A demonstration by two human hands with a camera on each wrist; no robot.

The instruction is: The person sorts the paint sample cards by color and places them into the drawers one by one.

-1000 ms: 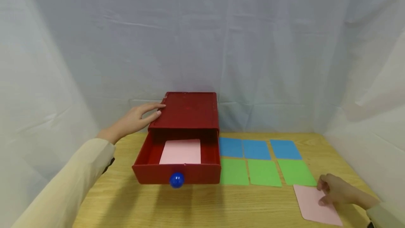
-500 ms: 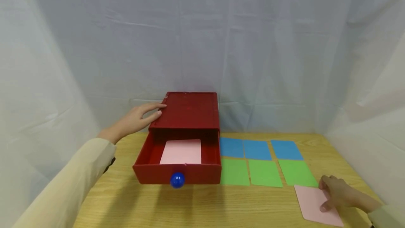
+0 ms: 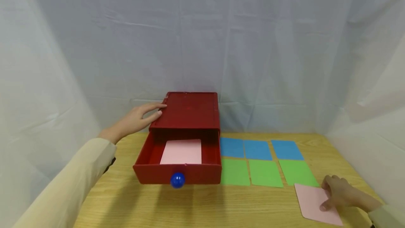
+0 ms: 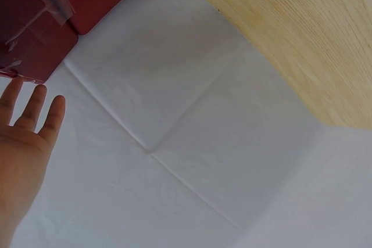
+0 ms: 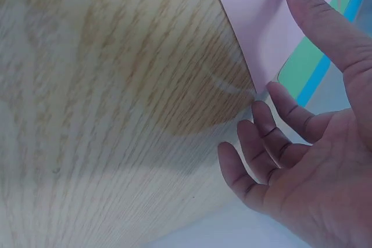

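Observation:
A red box (image 3: 190, 110) stands at the back of the wooden table (image 3: 202, 207), its drawer (image 3: 148, 173) with a blue knob (image 3: 177, 180) pulled out. A pink card (image 3: 181, 151) lies inside the drawer. My left hand (image 3: 139, 117) rests with straight fingers on the box's top left edge; in the left wrist view the fingers (image 4: 35, 108) reach the red box (image 4: 40, 21). My right hand (image 3: 330, 194) grips a second pink card (image 3: 311, 200) at the table's right front. The thumb (image 5: 314, 15) lies on that card (image 5: 256, 21) and the curled fingers (image 5: 273, 126) meet its edge.
Three blue cards (image 3: 257, 149) lie in a row right of the drawer, with three green cards (image 3: 265, 172) in a row in front of them. White cloth (image 3: 284, 62) walls in the table at the back and both sides. The table's right edge runs close to my right hand.
My right hand has slid a little right and toward me along the pink card, which shifted only slightly. The left hand and the drawer have stayed put.

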